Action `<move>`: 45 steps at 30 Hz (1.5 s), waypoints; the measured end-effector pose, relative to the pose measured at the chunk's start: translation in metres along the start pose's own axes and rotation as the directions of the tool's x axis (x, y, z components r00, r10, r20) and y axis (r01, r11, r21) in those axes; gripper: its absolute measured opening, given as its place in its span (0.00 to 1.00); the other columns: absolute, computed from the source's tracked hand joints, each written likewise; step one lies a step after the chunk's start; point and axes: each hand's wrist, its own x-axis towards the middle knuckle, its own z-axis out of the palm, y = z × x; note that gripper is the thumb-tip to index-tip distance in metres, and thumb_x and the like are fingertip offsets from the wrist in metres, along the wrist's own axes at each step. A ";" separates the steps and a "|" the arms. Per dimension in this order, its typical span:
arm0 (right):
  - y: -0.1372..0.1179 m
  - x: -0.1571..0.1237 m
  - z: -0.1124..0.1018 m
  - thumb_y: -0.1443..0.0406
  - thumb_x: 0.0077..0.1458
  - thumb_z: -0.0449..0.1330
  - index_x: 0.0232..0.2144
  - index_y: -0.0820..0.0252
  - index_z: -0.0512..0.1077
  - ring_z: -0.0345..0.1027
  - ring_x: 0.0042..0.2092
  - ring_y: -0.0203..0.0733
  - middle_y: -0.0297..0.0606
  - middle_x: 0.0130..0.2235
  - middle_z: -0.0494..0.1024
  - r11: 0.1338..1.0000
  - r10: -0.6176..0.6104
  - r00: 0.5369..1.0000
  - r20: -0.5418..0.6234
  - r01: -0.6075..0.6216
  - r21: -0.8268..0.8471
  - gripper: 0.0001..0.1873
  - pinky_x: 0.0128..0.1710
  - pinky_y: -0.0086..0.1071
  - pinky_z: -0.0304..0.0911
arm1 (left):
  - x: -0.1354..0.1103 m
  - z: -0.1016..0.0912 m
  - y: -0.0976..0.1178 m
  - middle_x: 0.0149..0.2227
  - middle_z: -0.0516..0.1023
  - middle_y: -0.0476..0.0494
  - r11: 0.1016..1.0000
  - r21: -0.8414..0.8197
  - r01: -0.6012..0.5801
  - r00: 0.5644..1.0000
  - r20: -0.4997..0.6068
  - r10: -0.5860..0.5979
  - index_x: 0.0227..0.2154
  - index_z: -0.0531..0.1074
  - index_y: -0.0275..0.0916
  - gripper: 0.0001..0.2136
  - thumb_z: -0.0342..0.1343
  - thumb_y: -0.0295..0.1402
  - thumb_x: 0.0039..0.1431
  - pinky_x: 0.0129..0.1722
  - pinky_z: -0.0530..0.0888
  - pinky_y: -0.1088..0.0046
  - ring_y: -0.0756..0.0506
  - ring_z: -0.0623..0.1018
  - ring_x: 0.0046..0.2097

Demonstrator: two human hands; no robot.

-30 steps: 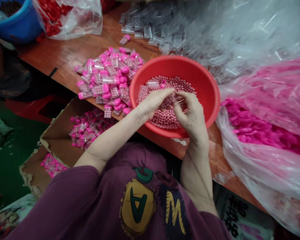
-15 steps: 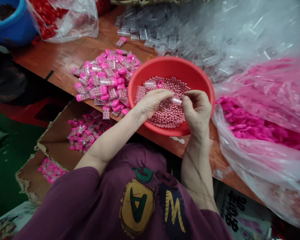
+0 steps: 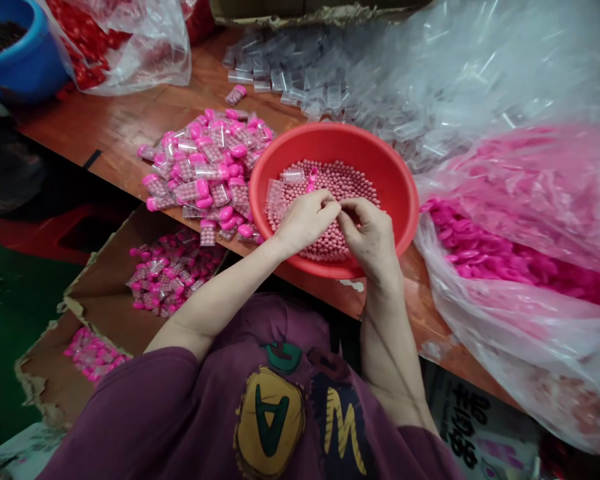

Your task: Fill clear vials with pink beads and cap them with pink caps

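Note:
My left hand [image 3: 306, 221] and my right hand [image 3: 369, 240] hang over a red plastic basin [image 3: 330, 137] heaped with small pink beads [image 3: 330, 180]. Their fingertips meet above the beads, and anything pinched there is hidden. A clear plastic vial [image 3: 293, 175] and a pink cap [image 3: 311, 179] lie on the beads near the hands. Left of the basin, just beyond my left hand, spreads a pile of clear vials filled with pink beads and closed with pink caps [image 3: 205, 173].
The basin stands on a wooden table [image 3: 115, 127] near its edge. Loose clear vials [image 3: 290, 80] lie behind it, and a bag of pink caps [image 3: 500, 253] sits to the right. Below left, a cardboard box [image 3: 165, 280] holds filled vials. A blue bucket [image 3: 15, 60] and a bag of red items [image 3: 125, 47] stand far left.
My hands have come closer, fingertips now meeting. The clear tube seen at my right fingertips half a second ago is no longer visible. The view has shifted slightly.

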 end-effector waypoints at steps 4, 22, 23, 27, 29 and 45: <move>-0.001 -0.004 0.004 0.63 0.72 0.58 0.45 0.54 0.80 0.82 0.46 0.50 0.44 0.45 0.88 0.994 -0.016 0.999 0.044 0.021 -0.111 0.09 0.50 0.45 0.77 | 0.000 -0.002 -0.004 0.28 0.72 0.50 1.000 0.010 0.014 1.000 0.023 -0.014 0.26 0.68 0.42 0.11 0.53 0.33 0.66 0.41 0.63 0.65 0.45 0.70 0.36; -0.008 -0.002 -0.004 0.64 0.70 0.62 0.52 0.53 0.81 0.78 0.44 0.47 0.43 0.47 0.84 0.999 -0.037 0.997 0.061 0.038 -0.027 0.12 0.49 0.45 0.76 | 0.006 -0.009 0.033 0.21 0.65 0.53 0.811 -0.433 0.394 0.916 0.110 -0.387 0.21 0.65 0.38 0.20 0.51 0.20 0.72 0.28 0.60 0.77 0.55 0.65 0.25; -0.010 -0.002 -0.005 0.64 0.69 0.63 0.51 0.53 0.81 0.78 0.44 0.48 0.42 0.46 0.84 0.999 -0.042 0.997 0.065 0.044 -0.028 0.11 0.48 0.45 0.76 | 0.006 -0.009 0.034 0.21 0.64 0.54 0.813 -0.437 0.385 0.919 0.104 -0.380 0.21 0.64 0.38 0.21 0.52 0.20 0.73 0.28 0.60 0.78 0.55 0.64 0.25; -0.021 -0.001 -0.011 0.61 0.68 0.66 0.42 0.52 0.78 0.74 0.38 0.44 0.38 0.39 0.83 0.997 0.077 0.991 0.111 -0.079 0.015 0.03 0.41 0.41 0.72 | 0.005 -0.010 0.037 0.22 0.68 0.53 0.789 -0.457 0.411 0.910 0.152 -0.386 0.23 0.70 0.36 0.22 0.52 0.28 0.79 0.29 0.63 0.79 0.56 0.66 0.25; -0.026 0.001 -0.017 0.56 0.65 0.70 0.38 0.51 0.75 0.71 0.34 0.42 0.35 0.34 0.80 0.968 0.202 0.962 0.183 -0.224 0.109 0.09 0.36 0.38 0.69 | 0.004 -0.012 0.040 0.23 0.71 0.51 0.747 -0.475 0.465 0.885 0.217 -0.413 0.26 0.73 0.35 0.23 0.52 0.34 0.82 0.28 0.63 0.79 0.55 0.67 0.25; 0.118 0.116 0.068 0.39 0.69 0.65 0.25 0.49 0.66 0.81 0.38 0.51 0.40 0.29 0.79 0.954 0.234 0.966 0.112 -0.205 -0.221 0.30 0.46 0.50 0.78 | 0.015 -0.012 0.010 0.43 0.82 0.46 0.567 -0.791 0.231 0.845 -0.127 -0.520 0.47 0.77 0.38 0.08 0.52 0.31 0.77 0.36 0.74 0.77 0.51 0.79 0.39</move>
